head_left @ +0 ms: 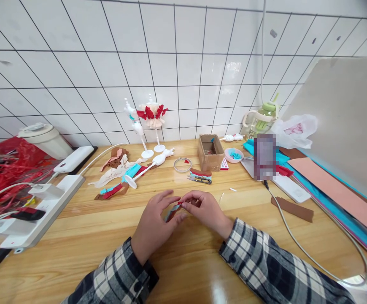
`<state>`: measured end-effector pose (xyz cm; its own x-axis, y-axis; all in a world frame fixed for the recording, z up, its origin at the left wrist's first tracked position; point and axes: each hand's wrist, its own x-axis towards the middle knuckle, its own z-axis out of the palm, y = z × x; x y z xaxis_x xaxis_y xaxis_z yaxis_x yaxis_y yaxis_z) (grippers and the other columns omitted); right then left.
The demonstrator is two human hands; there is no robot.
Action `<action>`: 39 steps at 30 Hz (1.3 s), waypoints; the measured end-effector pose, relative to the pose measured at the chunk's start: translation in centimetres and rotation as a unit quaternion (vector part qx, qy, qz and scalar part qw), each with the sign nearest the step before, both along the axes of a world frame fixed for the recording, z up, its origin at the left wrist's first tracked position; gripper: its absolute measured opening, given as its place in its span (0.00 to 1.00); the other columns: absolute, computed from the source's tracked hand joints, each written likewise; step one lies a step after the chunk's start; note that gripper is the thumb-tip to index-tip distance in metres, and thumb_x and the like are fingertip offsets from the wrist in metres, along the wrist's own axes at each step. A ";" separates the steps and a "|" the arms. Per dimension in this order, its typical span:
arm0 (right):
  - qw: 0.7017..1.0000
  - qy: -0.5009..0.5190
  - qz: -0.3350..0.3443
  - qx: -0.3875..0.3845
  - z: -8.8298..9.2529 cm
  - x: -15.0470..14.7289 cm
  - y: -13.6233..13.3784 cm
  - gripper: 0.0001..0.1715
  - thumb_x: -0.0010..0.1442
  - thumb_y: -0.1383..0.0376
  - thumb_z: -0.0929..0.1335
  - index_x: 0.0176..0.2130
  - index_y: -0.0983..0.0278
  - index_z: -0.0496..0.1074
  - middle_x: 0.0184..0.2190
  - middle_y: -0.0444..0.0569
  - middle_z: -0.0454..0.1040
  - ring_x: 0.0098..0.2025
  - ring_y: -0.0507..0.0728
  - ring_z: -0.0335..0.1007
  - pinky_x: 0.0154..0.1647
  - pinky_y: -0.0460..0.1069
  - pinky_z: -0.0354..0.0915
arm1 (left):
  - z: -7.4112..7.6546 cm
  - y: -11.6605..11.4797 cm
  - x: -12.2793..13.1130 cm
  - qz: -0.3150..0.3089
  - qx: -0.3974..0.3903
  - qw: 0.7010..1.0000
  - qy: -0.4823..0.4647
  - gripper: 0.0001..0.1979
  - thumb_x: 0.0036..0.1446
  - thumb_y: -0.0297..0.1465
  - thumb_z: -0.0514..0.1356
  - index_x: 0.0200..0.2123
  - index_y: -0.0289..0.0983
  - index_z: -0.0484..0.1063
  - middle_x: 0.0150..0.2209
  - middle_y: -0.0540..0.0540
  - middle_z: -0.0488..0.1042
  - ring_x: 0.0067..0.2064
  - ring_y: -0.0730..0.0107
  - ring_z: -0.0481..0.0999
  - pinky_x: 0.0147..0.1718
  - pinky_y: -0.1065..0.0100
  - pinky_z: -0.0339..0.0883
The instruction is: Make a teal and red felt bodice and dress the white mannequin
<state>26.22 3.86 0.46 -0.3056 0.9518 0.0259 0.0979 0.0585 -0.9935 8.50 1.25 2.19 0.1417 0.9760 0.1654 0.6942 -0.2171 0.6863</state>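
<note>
My left hand (157, 223) curls around a small layered strip of crepe paper (172, 211) in light blue and brown, its thumb and fingers on either side. My right hand (205, 210) pinches the red end of the same strip between thumb and index finger. Both hands meet above the front middle of the wooden table, and part of the strip is hidden by my fingers. Just beyond them lie black thread snips (200, 180) with red, blue and brown strips (200, 173) behind. A wire ring (182, 165) with a small red piece sits farther back.
Two white mini mannequins (138, 126) stand at the wall; another mannequin (158, 159) lies among paper scraps (112, 174). A cardboard box (213, 157), pink bowl (234, 155), propped phone (265, 156) and green-lidded bottle (262, 118) are behind. A power strip (49, 211) is left; a cable (292, 238) runs right.
</note>
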 end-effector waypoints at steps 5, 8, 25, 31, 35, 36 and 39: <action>0.999 -0.034 0.001 0.012 0.4 0.2 -0.2 0.09 0.53 0.62 0.70 0.34 0.64 0.76 0.27 0.46 0.75 0.26 0.51 0.65 0.27 0.46 0.60 | 0.5 -0.3 0.4 -0.033 -0.121 0.990 -0.060 0.15 0.53 0.44 0.59 0.34 0.39 0.76 0.32 0.47 0.79 0.34 0.64 0.76 0.36 0.66 0.68; 0.999 0.008 0.050 0.008 0.8 0.8 -0.2 0.16 0.54 0.60 0.70 0.42 0.64 0.76 0.34 0.48 0.76 0.31 0.52 0.67 0.30 0.46 0.62 | 0.8 -0.3 0.6 -0.044 -0.241 0.949 -0.197 0.18 0.53 0.47 0.58 0.28 0.36 0.73 0.21 0.51 0.73 0.21 0.71 0.69 0.23 0.70 0.63; 0.998 -0.048 -0.014 0.033 -0.1 0.2 0.0 0.08 0.52 0.63 0.71 0.33 0.64 0.77 0.24 0.44 0.74 0.23 0.48 0.59 0.23 0.44 0.58 | 0.3 -0.1 0.6 -0.034 -0.195 0.956 -0.215 0.13 0.52 0.40 0.61 0.33 0.36 0.76 0.28 0.48 0.77 0.31 0.66 0.74 0.34 0.69 0.65; 0.990 -0.065 -0.005 0.122 -0.1 0.4 -0.1 0.05 0.54 0.65 0.70 0.33 0.63 0.77 0.27 0.45 0.75 0.24 0.49 0.62 0.26 0.44 0.60 | 0.0 0.3 0.3 -0.024 -0.277 0.910 -0.307 0.14 0.48 0.42 0.65 0.27 0.35 0.77 0.25 0.50 0.75 0.27 0.71 0.70 0.28 0.71 0.63; 0.967 -0.100 0.041 0.230 0.3 1.0 -0.4 0.07 0.57 0.68 0.68 0.37 0.61 0.77 0.32 0.47 0.75 0.30 0.50 0.67 0.27 0.43 0.63 | -0.2 0.1 0.1 -0.012 -0.348 0.840 -0.415 0.15 0.46 0.41 0.67 0.28 0.34 0.76 0.24 0.50 0.74 0.25 0.73 0.70 0.27 0.73 0.63; 0.963 -0.105 0.051 0.245 0.3 1.2 -0.4 0.09 0.58 0.68 0.67 0.39 0.61 0.77 0.33 0.47 0.75 0.31 0.50 0.68 0.27 0.43 0.64 | -0.2 0.1 0.1 -0.009 -0.354 0.831 -0.430 0.14 0.46 0.41 0.68 0.28 0.34 0.76 0.24 0.50 0.75 0.26 0.73 0.71 0.28 0.72 0.64; 0.955 -0.115 0.061 0.267 0.1 1.4 -0.4 0.11 0.59 0.69 0.66 0.41 0.60 0.76 0.35 0.48 0.75 0.32 0.50 0.70 0.27 0.43 0.65 | -0.1 0.0 -0.1 -0.012 -0.356 0.813 -0.461 0.12 0.46 0.38 0.69 0.29 0.34 0.77 0.28 0.48 0.77 0.30 0.70 0.73 0.34 0.70 0.67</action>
